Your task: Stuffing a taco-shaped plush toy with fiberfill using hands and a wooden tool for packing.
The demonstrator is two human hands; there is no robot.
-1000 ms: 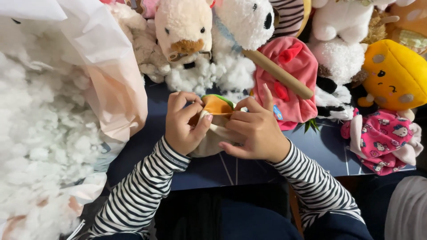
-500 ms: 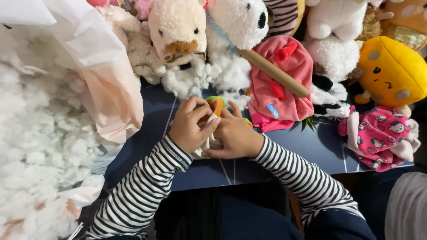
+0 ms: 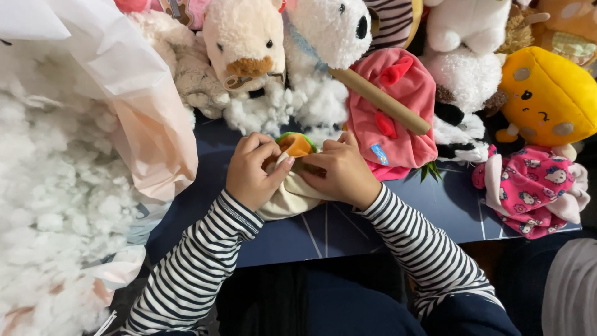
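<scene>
Cream fabric toy skin with an orange and green end [image 3: 292, 180] sits on the dark blue tabletop [image 3: 348, 230], centre of frame, just in front of the person. Long axis runs roughly bottom-left to top-right; the orange-green end points away from the person toward the plush pile, the cream bulk lies nearer the body. Left hand [image 3: 252, 171] grasps the cream fabric, thumb pressed on it, fingers curled over the top near the orange part. Right hand [image 3: 339, 171] is clenched on the same toy from the other side, fingers tucked at the orange end. Both sleeves are black-and-white striped.

Packages and labels: big translucent white-pink plastic bag [image 3: 134, 93] at left, open, spilling loose white fibre stuffing [image 3: 43, 186], touching the tabletop's left edge. Small blue rectangular tag [image 3: 379, 154] sewn on a pink plush skin with red patches [image 3: 395, 112], just right of the right hand. Brown cardboard tube [image 3: 379, 99] lies diagonally across that pink plush. Round tag hangs at the neck of a beige plush bear [image 3: 245, 40], behind the hands. White fluffy plush dog [image 3: 336, 31] next to it. Yellow round plush with a face [image 3: 547, 96] far right, pink patterned fabric toy [image 3: 535, 190] below it at the tabletop's right edge.
</scene>
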